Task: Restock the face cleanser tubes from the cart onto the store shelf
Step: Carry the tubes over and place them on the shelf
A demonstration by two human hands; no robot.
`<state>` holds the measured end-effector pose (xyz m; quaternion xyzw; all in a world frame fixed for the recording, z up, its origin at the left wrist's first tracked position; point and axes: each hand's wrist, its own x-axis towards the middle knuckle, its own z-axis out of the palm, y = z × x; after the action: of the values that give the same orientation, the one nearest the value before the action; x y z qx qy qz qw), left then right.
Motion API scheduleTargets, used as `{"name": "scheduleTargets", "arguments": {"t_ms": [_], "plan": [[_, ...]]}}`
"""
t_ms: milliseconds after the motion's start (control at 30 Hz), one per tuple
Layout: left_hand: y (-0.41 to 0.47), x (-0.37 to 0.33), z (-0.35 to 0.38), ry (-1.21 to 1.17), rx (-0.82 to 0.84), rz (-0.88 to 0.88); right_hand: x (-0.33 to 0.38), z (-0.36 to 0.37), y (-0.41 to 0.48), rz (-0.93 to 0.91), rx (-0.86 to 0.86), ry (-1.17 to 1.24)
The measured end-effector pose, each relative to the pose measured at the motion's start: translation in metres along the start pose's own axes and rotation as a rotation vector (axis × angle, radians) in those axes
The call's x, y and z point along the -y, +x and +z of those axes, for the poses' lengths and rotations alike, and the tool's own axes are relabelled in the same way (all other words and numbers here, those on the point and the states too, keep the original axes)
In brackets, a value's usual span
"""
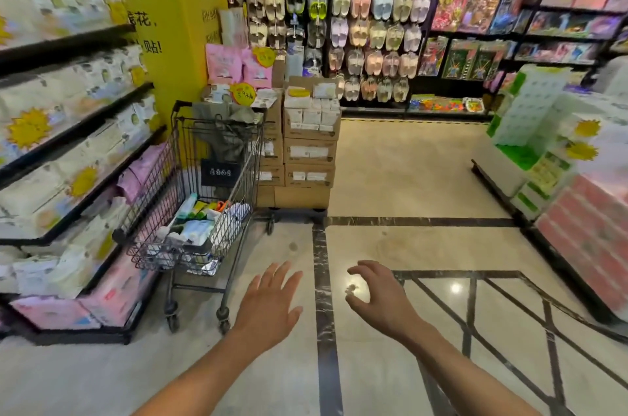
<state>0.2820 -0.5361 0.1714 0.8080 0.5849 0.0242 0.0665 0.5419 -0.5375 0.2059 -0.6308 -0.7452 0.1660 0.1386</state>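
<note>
From the head view, a grey wire shopping cart on castors (154, 201) stands on the glossy beige floor with dark marble stripes (407, 177), close against the black-edged store shelf of white and pink paper packs (78, 130) on the left. The white, pale-blue and green face cleanser tubes (193, 232) lie in a loose pile in the cart's lower basket, with an orange-capped one among them. A grey bag (224, 130) slumps in the cart's upper part.

Just behind the cart is a stack of brown cardboard boxes (309, 150) beside a yellow pillar (176, 24), and further back a wall of hanging pastel slippers (356, 24).

Both bare arms reach forward over the floor, well apart from the cart. The left hand (272, 303) is released, palm down, fingers straight and slightly spread. The right hand (380, 296) has its fingers curled towards the thumb. A small pale speck shows between them, perhaps something pinched or only a glint off the floor, so I cannot tell whether this hand holds anything.
</note>
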Motion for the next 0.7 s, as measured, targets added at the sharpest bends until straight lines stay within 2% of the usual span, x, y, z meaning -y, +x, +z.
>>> {"name": "scheduleTargets", "arguments": {"t_ms": [267, 700], "plan": [[0.147, 0.046, -0.019, -0.013, -0.007, -0.129, -0.019, -0.015, 0.191, -0.120, 0.057, -0.045], [0.356, 0.223, -0.027, -0.046, 0.015, -0.307, 0.018, 0.027, 0.496, -0.277, 0.191, -0.032]]}}
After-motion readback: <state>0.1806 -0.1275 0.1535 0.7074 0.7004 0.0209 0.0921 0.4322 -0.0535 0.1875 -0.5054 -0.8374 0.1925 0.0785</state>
